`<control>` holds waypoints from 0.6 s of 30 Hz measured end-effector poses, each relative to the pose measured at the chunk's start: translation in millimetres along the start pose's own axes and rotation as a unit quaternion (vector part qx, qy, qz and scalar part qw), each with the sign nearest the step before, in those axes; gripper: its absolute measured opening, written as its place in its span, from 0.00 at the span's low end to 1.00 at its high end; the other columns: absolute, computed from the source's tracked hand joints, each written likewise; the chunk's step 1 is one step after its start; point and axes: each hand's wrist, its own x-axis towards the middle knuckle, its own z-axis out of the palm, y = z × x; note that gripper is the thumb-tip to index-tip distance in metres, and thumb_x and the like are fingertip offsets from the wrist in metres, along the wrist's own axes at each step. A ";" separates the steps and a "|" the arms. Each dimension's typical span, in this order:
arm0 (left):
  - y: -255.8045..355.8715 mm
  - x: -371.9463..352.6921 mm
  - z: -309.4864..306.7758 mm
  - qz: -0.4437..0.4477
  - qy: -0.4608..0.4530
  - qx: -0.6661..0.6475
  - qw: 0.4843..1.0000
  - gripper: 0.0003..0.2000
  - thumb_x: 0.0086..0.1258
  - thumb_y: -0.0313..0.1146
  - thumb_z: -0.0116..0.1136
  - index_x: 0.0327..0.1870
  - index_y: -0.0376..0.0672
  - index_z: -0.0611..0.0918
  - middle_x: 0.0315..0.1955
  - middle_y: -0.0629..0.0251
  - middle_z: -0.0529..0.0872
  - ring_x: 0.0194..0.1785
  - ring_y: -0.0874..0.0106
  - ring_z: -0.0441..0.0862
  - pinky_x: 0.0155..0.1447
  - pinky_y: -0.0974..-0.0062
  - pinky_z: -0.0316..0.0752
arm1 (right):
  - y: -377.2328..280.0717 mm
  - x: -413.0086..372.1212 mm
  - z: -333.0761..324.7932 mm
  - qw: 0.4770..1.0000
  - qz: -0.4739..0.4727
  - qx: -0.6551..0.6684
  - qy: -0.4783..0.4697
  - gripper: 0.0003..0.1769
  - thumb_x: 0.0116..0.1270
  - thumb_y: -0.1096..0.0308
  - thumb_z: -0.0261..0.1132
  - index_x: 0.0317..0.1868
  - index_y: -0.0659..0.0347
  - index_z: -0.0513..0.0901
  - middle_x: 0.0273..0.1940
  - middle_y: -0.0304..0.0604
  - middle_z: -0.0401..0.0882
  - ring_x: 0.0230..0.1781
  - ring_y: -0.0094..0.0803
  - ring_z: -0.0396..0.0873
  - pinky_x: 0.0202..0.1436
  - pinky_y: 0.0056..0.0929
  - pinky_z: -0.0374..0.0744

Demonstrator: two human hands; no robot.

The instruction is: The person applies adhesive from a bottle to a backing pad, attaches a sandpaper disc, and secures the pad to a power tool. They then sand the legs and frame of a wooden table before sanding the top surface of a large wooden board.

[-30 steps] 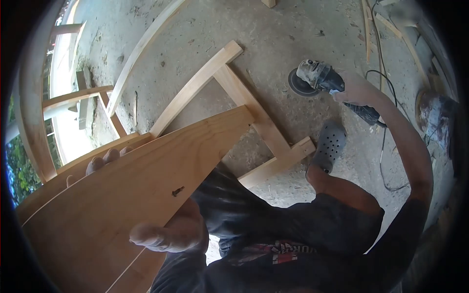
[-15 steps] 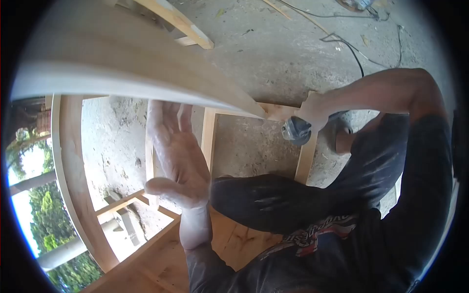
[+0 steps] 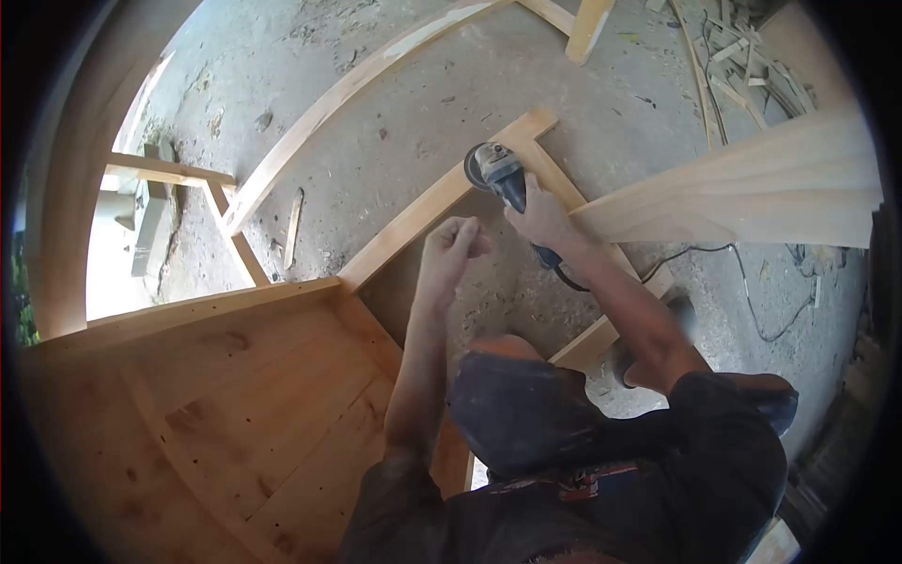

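My right hand (image 3: 543, 218) is wrapped round the body of an angle grinder (image 3: 503, 174), its cord trailing back under my forearm. The grinder's round head overlaps a corner of the wooden frame (image 3: 413, 228), where two pale boards meet. To the left, my left hand (image 3: 453, 252) is raised with curled fingers, and nothing shows in it. It hovers over the gap inside the frame, apart from the grinder.
A broad planed board (image 3: 742, 193) rises from the frame toward the right. At lower left lies a large wooden panel (image 3: 225, 414). A curved timber (image 3: 348, 89) crosses the concrete floor (image 3: 310, 47). Scrap sticks (image 3: 752, 61) and a black cable (image 3: 747, 282) lie at right.
My view has swung so the frame and panel show more fully. My left hand, earlier flat and open by the large board, is now curled near the grinder. The grinder stays in my right hand.
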 end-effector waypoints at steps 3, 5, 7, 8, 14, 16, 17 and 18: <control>-47.6 32.1 25.5 -0.071 0.019 -0.010 0.997 0.23 0.84 0.49 0.56 0.59 0.34 0.82 0.48 0.59 0.89 0.51 0.69 0.87 0.57 0.70 0.80 | -2.4 34.6 3.7 0.999 0.009 -0.037 0.031 0.42 0.66 0.52 0.69 0.70 0.74 0.65 0.47 0.70 0.86 0.50 0.65 0.86 0.55 0.56 0.83; -68.4 55.2 37.8 -0.085 0.044 -0.048 0.994 0.26 0.83 0.51 0.57 0.64 0.33 0.79 0.53 0.57 0.87 0.55 0.67 0.86 0.58 0.67 0.80 | 1.7 44.8 6.0 0.998 0.023 -0.045 0.036 0.43 0.68 0.51 0.70 0.71 0.73 0.64 0.47 0.69 0.86 0.51 0.65 0.86 0.55 0.56 0.83; -90.2 77.4 50.4 -0.078 0.070 -0.049 0.993 0.27 0.82 0.52 0.57 0.64 0.33 0.79 0.53 0.57 0.88 0.56 0.67 0.86 0.58 0.66 0.80 | 11.6 45.9 14.5 0.997 0.011 -0.067 0.040 0.43 0.68 0.51 0.70 0.72 0.73 0.63 0.47 0.69 0.87 0.51 0.65 0.86 0.55 0.56 0.83; -99.7 85.5 54.8 -0.069 0.092 -0.044 0.992 0.28 0.82 0.53 0.58 0.65 0.33 0.78 0.54 0.57 0.88 0.56 0.66 0.86 0.58 0.65 0.79 | 13.6 45.0 19.9 0.995 0.002 -0.084 0.049 0.44 0.69 0.51 0.70 0.73 0.72 0.62 0.46 0.69 0.87 0.50 0.65 0.86 0.55 0.56 0.84; -117.5 106.5 44.9 -0.120 0.047 -0.206 0.970 0.27 0.78 0.51 0.65 0.63 0.35 0.81 0.51 0.61 0.88 0.53 0.70 0.87 0.54 0.71 0.80 | -8.9 33.9 42.8 0.995 -0.003 -0.095 -0.031 0.45 0.69 0.54 0.68 0.78 0.68 0.60 0.55 0.68 0.83 0.55 0.64 0.84 0.59 0.54 0.83; -100.4 87.5 33.9 -0.115 0.111 -0.266 0.951 0.26 0.75 0.49 0.69 0.60 0.35 0.82 0.49 0.62 0.89 0.51 0.71 0.87 0.53 0.72 0.80 | -31.4 20.0 50.2 0.991 -0.029 -0.110 -0.070 0.45 0.69 0.55 0.68 0.79 0.67 0.59 0.57 0.66 0.82 0.57 0.63 0.83 0.61 0.54 0.82; -89.9 75.0 25.5 -0.106 0.177 -0.322 0.924 0.25 0.72 0.46 0.73 0.57 0.34 0.84 0.46 0.63 0.89 0.48 0.73 0.87 0.53 0.73 0.81 | -44.2 12.9 56.0 0.985 -0.059 -0.122 -0.106 0.46 0.69 0.56 0.67 0.80 0.67 0.58 0.59 0.64 0.81 0.59 0.62 0.82 0.63 0.54 0.81; -84.2 65.1 13.9 -0.110 0.202 -0.358 0.905 0.23 0.71 0.44 0.74 0.57 0.34 0.84 0.46 0.63 0.89 0.48 0.73 0.87 0.52 0.73 0.81 | -54.0 7.8 64.0 0.984 -0.077 -0.110 -0.121 0.48 0.68 0.55 0.68 0.82 0.64 0.56 0.59 0.63 0.81 0.60 0.62 0.82 0.64 0.54 0.80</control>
